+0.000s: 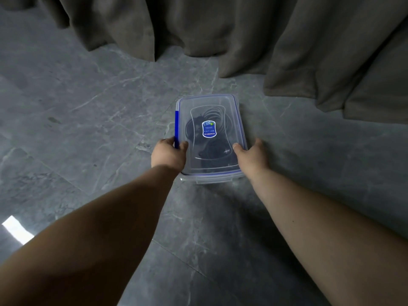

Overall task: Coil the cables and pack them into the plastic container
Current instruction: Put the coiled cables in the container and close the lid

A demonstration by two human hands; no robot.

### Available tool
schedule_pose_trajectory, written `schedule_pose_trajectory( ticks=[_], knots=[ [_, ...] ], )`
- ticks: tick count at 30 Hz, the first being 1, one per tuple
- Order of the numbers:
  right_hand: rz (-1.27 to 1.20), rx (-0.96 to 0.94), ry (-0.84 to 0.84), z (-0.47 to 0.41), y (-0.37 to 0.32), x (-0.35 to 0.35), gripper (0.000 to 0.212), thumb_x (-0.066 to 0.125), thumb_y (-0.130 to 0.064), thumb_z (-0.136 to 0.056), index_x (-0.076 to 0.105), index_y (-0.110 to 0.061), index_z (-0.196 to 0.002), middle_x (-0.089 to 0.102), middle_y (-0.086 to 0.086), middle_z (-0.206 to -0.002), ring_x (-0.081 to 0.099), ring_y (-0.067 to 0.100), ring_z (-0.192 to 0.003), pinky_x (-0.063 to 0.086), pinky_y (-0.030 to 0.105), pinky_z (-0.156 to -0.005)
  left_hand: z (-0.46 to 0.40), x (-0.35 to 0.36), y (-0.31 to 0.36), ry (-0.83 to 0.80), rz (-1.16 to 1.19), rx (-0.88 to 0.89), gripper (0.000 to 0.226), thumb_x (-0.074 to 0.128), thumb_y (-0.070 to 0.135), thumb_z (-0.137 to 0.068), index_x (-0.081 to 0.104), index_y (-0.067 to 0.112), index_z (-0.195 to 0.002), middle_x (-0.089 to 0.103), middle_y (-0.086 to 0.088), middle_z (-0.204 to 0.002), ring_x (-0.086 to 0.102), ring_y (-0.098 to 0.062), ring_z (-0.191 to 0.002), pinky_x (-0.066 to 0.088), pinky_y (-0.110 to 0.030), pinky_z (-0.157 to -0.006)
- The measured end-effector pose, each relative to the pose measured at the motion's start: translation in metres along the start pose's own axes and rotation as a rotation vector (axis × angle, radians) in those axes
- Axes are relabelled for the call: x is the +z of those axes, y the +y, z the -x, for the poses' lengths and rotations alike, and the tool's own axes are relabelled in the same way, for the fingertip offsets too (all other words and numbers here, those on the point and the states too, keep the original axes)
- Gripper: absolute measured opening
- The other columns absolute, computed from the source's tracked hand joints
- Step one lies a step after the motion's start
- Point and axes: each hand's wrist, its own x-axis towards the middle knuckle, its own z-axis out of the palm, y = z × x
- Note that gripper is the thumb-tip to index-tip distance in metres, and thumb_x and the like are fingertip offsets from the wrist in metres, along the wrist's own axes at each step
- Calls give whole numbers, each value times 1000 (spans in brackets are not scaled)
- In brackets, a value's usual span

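On the floor, left hand and right hand, arms outstretched, each gripping the lidded container.

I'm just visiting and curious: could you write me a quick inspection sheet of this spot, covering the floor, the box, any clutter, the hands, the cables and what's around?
Surface: grey marbled tile floor, with a bright patch of light at the lower left.
Job's things: clear plastic container with blue trim lies flat on the floor, its lid on top, a blue label at the lid's centre.
Clutter: nothing seen.
Grippers: left hand grips the container's left edge by the blue side latch; right hand grips the right edge, thumb on the lid.
Cables: dark coiled cables show through the lid, inside the container.
Surroundings: grey-brown curtains hang down to the floor behind.
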Motion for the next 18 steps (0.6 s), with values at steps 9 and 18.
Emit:
schedule_pose_trajectory(
  ticks=[9,18],
  knots=[
    [96,-127,-6,-2,-1,0,46,59,-27,-93,52,-6,-134,51,15,-134,55,31,-118,45,33,-96,0,0,0,-3,9,-16,52,55,38,-96,50,12,-141,56,-10,-136,59,-30,-116,47,-40,-101],
    [397,-203,34,0,-4,-2,47,44,-31,-100,42,-6,-140,38,15,-140,44,30,-124,36,31,-102,-6,4,-3,-52,13,3,56,51,41,-97,42,14,-146,50,-12,-142,54,-31,-123,42,-41,-106]
  ],
)
